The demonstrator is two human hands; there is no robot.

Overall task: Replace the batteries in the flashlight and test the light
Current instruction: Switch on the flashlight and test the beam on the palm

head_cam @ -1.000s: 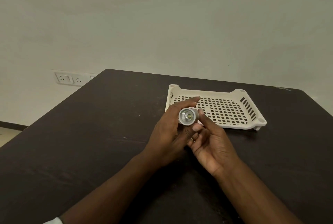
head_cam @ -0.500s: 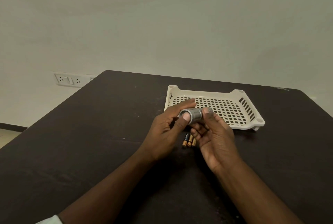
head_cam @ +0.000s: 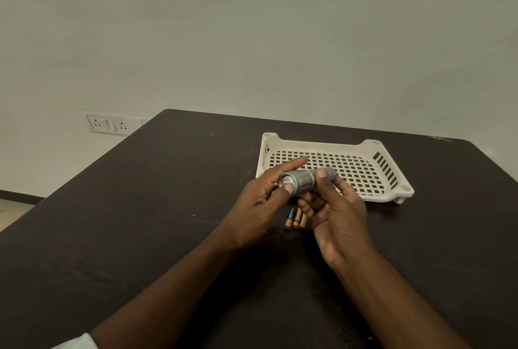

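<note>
A second ago the flashlight's lens faced the camera almost square on and the hands covered the tabletop below; now the barrel lies level and crosswise, lens to the left, and the hands have lifted enough to show batteries on the table. That reads as inspection giving way to a two-handed hold at either end, likely the setup for unscrewing the head or the tail cap, so the battery swap itself looks not yet begun. No beam shows from the lens.

On the far left, a wall socket plate [head_cam: 108,123] with two outlets and a switch sits beyond the dark table [head_cam: 145,208]. The left hand [head_cam: 259,202] pinches the lens end, thumb under the rim, forefinger stretched over the top, the other fingers loosely curled and holding nothing else. One grey flashlight [head_cam: 304,181] hangs between the hands, above the table and just in front of the tray. Three AA-style batteries [head_cam: 295,218], black and copper, lie side by side, touching, on the table directly below it. The right hand [head_cam: 340,222] closes on the tail end, thumb pressed on top, fingers wrapped beneath. One cream perforated tray [head_cam: 403,188] stands behind, and nothing shows in the part not covered by the hands
</note>
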